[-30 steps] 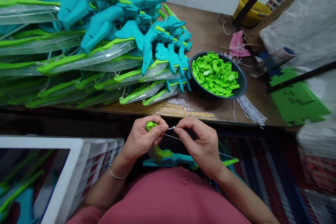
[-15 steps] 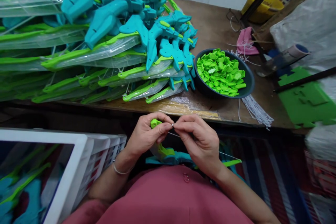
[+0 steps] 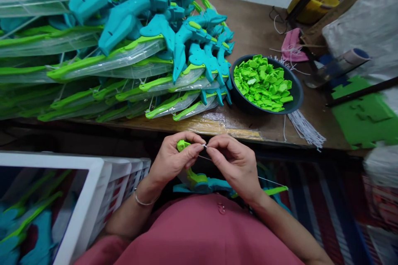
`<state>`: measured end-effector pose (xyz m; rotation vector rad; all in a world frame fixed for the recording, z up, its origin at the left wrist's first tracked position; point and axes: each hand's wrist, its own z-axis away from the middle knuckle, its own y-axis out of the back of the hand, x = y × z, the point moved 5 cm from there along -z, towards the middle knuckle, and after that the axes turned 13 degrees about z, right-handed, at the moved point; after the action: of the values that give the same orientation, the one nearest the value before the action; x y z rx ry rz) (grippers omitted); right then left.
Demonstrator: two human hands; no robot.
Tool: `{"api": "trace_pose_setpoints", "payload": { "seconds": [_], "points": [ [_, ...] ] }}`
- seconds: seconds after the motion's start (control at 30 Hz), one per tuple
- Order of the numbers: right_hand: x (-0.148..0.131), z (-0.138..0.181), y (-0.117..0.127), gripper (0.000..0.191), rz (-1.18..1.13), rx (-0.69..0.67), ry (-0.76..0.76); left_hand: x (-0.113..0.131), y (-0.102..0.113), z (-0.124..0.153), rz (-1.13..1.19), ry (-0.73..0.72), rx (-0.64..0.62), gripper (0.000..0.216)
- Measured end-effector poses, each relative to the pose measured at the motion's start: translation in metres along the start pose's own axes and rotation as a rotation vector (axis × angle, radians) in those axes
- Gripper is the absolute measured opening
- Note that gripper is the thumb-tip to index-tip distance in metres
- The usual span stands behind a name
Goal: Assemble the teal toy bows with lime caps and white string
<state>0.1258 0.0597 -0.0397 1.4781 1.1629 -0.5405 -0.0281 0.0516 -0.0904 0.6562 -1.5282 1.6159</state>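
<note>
A teal and lime-green toy bow (image 3: pixel 214 184) lies across my lap, partly hidden by my hands and shirt. My left hand (image 3: pixel 175 157) is closed around its green tip (image 3: pixel 183 145), with thumb and forefinger pinching a small bit of white string (image 3: pixel 204 145). Close beside it, my right hand (image 3: pixel 234 165) is closed, thumb and finger pinching the string's short end just in front of the left fingertips. The rest of the string runs taut under my right hand to the bow's other green tip (image 3: pixel 276 191).
Several bagged toy bows (image 3: pixel 124 41) are piled on the table (image 3: pixel 245 20). A dark bowl (image 3: pixel 298 95) of small green parts and a bundle of white strings (image 3: pixel 306 130) sit nearby. At my left stands a white crate (image 3: pixel 96 174) with more bows. A yellow bucket (image 3: pixel 314 6) is at the back.
Both hands stay in nearly the same place. My right fingers have shifted slightly at the string's end, and the short end shows a little more between the hands.
</note>
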Motion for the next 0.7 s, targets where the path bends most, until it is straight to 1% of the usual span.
{"api": "trace_pose_setpoints", "payload": {
  "seconds": [0.1, 0.17, 0.23, 0.37, 0.43, 0.57, 0.7],
  "points": [
    [0.0004, 0.0001, -0.0014, 0.012, 0.009, 0.022, 0.0, -0.0003, -0.0004, -0.0004, -0.021, 0.019, 0.007, 0.027],
    [-0.0007, 0.0005, -0.0022, 0.013, 0.051, 0.052, 0.042, -0.0001, -0.0008, -0.0004, -0.032, 0.022, 0.01, 0.027],
    [-0.0028, 0.0013, -0.0029, 0.013, 0.13, 0.09, 0.119, 0.0001, -0.0009, -0.0002, -0.043, 0.018, 0.011, 0.027],
    [-0.0085, 0.005, -0.005, 0.013, 0.338, 0.14, 0.322, 0.0005, -0.0005, 0.0002, -0.043, -0.004, -0.001, 0.028],
    [-0.0094, 0.0067, -0.0053, 0.013, 0.399, 0.151, 0.375, 0.0007, -0.0007, 0.0001, -0.022, -0.018, -0.016, 0.026],
    [-0.008, 0.0075, -0.0036, 0.013, 0.403, 0.15, 0.342, 0.0004, -0.0016, -0.0003, 0.021, -0.026, -0.031, 0.023],
    [-0.0086, 0.0071, -0.0024, 0.013, 0.359, 0.149, 0.31, 0.0012, -0.0026, -0.0007, 0.03, -0.016, -0.016, 0.022]
  ]
}}
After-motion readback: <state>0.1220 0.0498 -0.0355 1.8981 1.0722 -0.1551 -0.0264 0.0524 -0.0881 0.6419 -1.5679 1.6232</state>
